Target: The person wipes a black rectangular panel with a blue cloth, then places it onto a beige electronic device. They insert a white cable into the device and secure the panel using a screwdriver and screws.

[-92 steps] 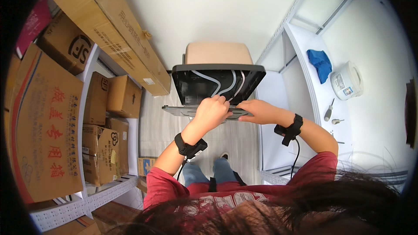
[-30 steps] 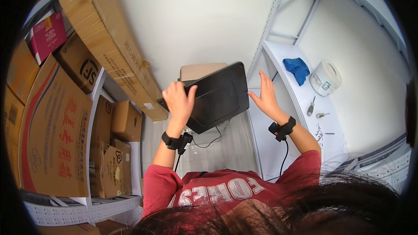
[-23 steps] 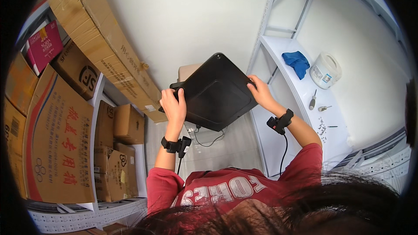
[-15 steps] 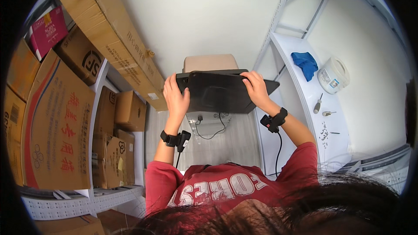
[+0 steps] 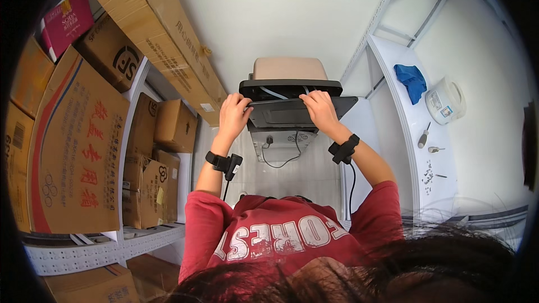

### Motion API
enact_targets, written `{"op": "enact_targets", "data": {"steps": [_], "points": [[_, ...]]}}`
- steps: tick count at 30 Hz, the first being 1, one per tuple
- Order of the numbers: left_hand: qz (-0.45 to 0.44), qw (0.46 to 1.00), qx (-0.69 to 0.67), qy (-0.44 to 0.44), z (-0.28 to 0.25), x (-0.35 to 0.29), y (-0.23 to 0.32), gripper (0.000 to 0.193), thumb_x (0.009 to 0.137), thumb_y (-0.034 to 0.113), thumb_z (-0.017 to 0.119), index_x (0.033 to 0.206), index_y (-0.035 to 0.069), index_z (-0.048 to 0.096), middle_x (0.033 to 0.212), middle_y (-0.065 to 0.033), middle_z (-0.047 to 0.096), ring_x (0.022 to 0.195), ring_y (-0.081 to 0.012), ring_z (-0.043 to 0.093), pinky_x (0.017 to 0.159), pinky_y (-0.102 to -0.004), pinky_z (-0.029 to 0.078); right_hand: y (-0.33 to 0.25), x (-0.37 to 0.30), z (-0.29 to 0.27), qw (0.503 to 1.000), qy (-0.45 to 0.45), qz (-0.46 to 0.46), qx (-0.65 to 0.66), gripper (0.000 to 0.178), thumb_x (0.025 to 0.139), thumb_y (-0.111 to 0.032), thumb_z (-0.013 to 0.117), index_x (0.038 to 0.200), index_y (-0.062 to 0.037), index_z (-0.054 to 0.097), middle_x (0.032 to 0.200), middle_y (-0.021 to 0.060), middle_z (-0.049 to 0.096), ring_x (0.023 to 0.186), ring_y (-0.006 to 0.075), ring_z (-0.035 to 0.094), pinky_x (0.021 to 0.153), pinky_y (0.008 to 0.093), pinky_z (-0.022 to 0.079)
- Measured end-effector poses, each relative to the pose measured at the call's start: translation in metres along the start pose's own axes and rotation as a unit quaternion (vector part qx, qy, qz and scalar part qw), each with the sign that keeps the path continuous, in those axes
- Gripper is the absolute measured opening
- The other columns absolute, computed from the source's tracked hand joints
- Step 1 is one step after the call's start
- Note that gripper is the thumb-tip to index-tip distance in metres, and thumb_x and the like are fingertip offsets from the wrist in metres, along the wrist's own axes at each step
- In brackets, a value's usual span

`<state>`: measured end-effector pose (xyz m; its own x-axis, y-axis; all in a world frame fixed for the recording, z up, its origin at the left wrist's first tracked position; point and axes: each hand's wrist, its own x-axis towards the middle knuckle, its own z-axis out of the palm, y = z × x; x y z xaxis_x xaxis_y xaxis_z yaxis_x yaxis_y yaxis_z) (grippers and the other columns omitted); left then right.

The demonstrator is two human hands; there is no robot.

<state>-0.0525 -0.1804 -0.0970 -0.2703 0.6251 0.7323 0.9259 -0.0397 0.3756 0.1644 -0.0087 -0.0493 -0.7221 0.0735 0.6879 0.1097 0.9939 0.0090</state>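
Two bare hands hold a dark panel [image 5: 281, 115] in front of a tan-topped appliance [image 5: 289, 68]. The left hand [image 5: 234, 114] pinches the panel's upper left corner; the right hand [image 5: 321, 112] curls its fingers over the upper edge, right of the middle, its thumb hard to make out. Gripping at two points apart probably keeps the wide sheet level and steady. It tilts just before the appliance's black frame [image 5: 292, 85], leaving a narrow gap where smooth pale tubes [image 5: 274, 93] show.

The panel looks like thin, satin-finished plastic or metal, its flat face pressed with a shallow raised outline. Below it sits a grey casing with a black plug [image 5: 269, 141]. On the right, a glossy white shelf [image 5: 387, 50] bears a crumpled blue cloth [image 5: 411, 84], a rounded translucent tub [image 5: 446, 101] and a screwdriver [image 5: 424, 136], seemingly laid within reach.
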Motion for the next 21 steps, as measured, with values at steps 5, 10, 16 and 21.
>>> {"op": "enact_targets", "data": {"steps": [5, 10, 16, 21], "points": [[0.016, 1.000, -0.005, -0.016, 0.009, -0.007, -0.023, 0.020, 0.071, 0.009, 0.070, 0.088, 0.004, 0.061, 0.085, -0.0082, 0.052, 0.083, -0.0277, 0.052, 0.072, -0.0382, 0.044, 0.001, -0.006, 0.023, 1.000, -0.009, 0.019, 0.003, 0.020, 0.077, 0.000, 0.060, 0.097, -0.0030, 0.062, 0.082, 0.0087, 0.053, 0.078, 0.0273, 0.051, 0.074, 0.0366, 0.041], [0.020, 1.000, 0.003, -0.024, 0.016, -0.011, -0.032, 0.020, 0.068, 0.008, 0.071, 0.084, 0.006, 0.060, 0.085, -0.0065, 0.052, 0.084, -0.0259, 0.052, 0.073, -0.0373, 0.044, 0.006, -0.006, 0.038, 1.000, -0.020, 0.017, 0.005, 0.020, 0.078, 0.000, 0.060, 0.097, -0.0032, 0.063, 0.082, 0.0082, 0.053, 0.078, 0.0273, 0.051, 0.073, 0.0360, 0.041], [0.013, 1.000, 0.006, -0.008, 0.014, -0.011, -0.039, 0.020, 0.070, 0.008, 0.070, 0.087, 0.005, 0.060, 0.085, -0.0077, 0.051, 0.083, -0.0273, 0.052, 0.071, -0.0383, 0.044, 0.005, -0.001, 0.044, 1.000, -0.020, 0.010, 0.017, 0.020, 0.077, 0.000, 0.061, 0.097, -0.0034, 0.063, 0.081, 0.0072, 0.054, 0.079, 0.0257, 0.052, 0.071, 0.0354, 0.040], [0.000, 1.000, 0.012, -0.004, 0.015, -0.008, -0.038, 0.021, 0.070, 0.007, 0.070, 0.088, 0.007, 0.059, 0.085, -0.0066, 0.051, 0.085, -0.0264, 0.052, 0.073, -0.0373, 0.044, 0.009, 0.003, 0.046, 1.000, -0.015, 0.006, 0.012, 0.021, 0.077, 0.000, 0.061, 0.097, -0.0038, 0.063, 0.081, 0.0073, 0.054, 0.079, 0.0250, 0.053, 0.072, 0.0352, 0.040]]}}
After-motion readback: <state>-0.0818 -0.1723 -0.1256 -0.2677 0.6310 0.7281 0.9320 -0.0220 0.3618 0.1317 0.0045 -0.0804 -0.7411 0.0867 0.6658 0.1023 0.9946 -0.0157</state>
